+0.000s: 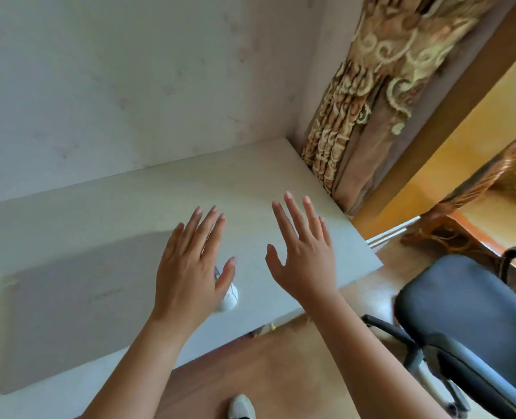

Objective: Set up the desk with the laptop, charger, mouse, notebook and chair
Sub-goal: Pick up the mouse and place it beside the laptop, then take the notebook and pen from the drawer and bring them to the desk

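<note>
Hands are both spread flat with fingers apart, holding nothing, above the white rectangular desk. Left hand partly covers the small white computer mouse, which lies near the desk's front edge. Closed grey laptop rests toward the left front corner. Right hand hovers near the right edge. Dark padded office chair stands beside the desk's right front corner, on the wooden floor.
</note>
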